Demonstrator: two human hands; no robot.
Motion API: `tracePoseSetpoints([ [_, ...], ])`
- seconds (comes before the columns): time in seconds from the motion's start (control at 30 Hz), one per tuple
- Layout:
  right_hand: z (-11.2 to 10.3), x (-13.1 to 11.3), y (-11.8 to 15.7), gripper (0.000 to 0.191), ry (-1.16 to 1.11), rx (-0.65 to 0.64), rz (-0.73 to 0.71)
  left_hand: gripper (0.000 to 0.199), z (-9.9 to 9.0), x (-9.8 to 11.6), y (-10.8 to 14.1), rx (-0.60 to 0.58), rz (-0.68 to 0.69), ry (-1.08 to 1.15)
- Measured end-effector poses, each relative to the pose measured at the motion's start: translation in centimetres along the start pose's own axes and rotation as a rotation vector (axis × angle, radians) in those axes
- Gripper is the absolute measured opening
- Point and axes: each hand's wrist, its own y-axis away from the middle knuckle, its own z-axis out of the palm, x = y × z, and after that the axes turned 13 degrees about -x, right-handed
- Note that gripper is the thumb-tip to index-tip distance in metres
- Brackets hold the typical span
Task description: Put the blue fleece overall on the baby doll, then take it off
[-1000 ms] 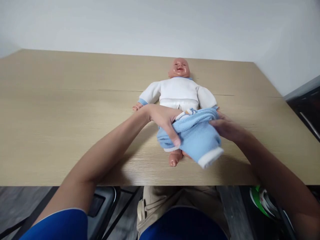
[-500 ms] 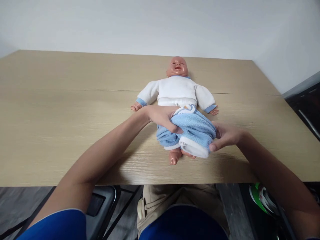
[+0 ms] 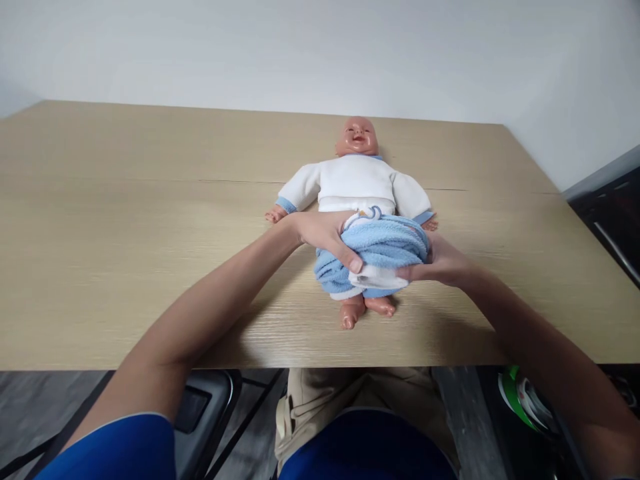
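Observation:
A baby doll [image 3: 356, 177] lies on its back on the table, dressed in a white top with blue cuffs. Blue fuzzy pants [image 3: 331, 275] cover its legs, and both feet stick out toward me. Over the legs is a bunched light-blue fuzzy garment [image 3: 387, 240] with a white cuff at its near end. My left hand [image 3: 327, 237] is closed on its left side, thumb on top near the cuff. My right hand [image 3: 440, 262] grips its right side, thumb across the white cuff. The fingers under the cloth are hidden.
The wooden table [image 3: 150, 233] reaches back to a white wall [image 3: 275, 53]. A black object [image 3: 613, 213] stands at the right edge. Below the front edge are a grey and black case-like object [image 3: 213, 413] and a green and white round item [image 3: 525, 400].
My right hand has moved up and inward, folding the cuffed end of the garment up and bunching it. More of the doll's foot and the blue leg beneath now show. My left hand stays nearly still.

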Motion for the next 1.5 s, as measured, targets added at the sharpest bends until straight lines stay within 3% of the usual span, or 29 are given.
tracePoseSetpoints([
  [0.1, -0.3, 0.1, 0.2, 0.049, -0.044, -0.094, 0.022, 0.086, 0.0, 0.0, -0.3, -0.007, -0.016, 0.007],
  [0.17, -0.3, 0.2, 0.3, 0.049, -0.141, -0.131, -0.006, 0.07, 0.2, 0.4, -0.5, -0.056, -0.04, -0.007],
  [0.23, 0.0, 0.1, 0.3, 0.056, -0.255, -0.103, -0.045, 0.069, 0.4, 0.8, -0.6, -0.065, -0.056, -0.045],
  [0.37, 1.3, -0.7, 0.1, 0.066, -0.262, -0.033, -0.026, 0.084, 0.6, 1.0, -0.4, 0.08, -0.097, -0.094],
  [0.43, 2.1, -0.9, -0.2, 0.062, -0.215, 0.072, -0.004, 0.086, 0.7, 0.9, -0.3, 0.108, -0.1, -0.075],
  [0.53, 3.9, -1.2, -0.8, 0.041, -0.177, 0.371, 0.011, 0.077, 1.1, 0.9, -0.5, 0.122, -0.054, -0.071],
  [0.67, 8.1, -2.0, -0.9, 0.024, -0.033, 0.716, -0.039, 0.053, 1.9, 1.3, -1.0, 0.146, -0.022, -0.165],
  [0.77, 12.4, -1.9, -0.3, 0.03, -0.01, 0.807, -0.041, 0.046, 2.2, 1.5, -1.1, 0.148, -0.017, -0.252],
  [0.87, 16.0, -0.5, 0.3, 0.041, -0.009, 0.855, -0.016, 0.046, 2.4, 2.3, -0.8, 0.046, -0.091, -0.329],
  [0.93, 17.3, 0.8, 0.6, 0.043, 0.004, 0.883, 0.01, 0.043, 2.6, 3.1, -0.7, -0.022, -0.165, -0.371],
  [1.07, 17.4, 2.3, 1.6, 0.046, 0.09, 0.887, 0.062, 0.044, 3.5, 4.5, -0.9, -0.034, -0.387, -0.509],
  [1.2, 16.2, 2.7, 2.7, 0.041, 0.217, 0.856, 0.179, 0.061, 4.7, 4.7, -1.7, -0.024, -0.594, -0.659],
  [1.33, 15.5, 3.5, 3.3, 0.036, 0.458, 0.861, 0.316, 0.065, 5.6, 4.5, -2.2, -0.017, -0.663, -0.712],
  [1.5, 15.3, 4.7, 3.5, 0.011, 0.615, 0.937, 0.242, 0.072, 6.3, 4.7, -2.4, -0.04, -0.731, -0.752],
])
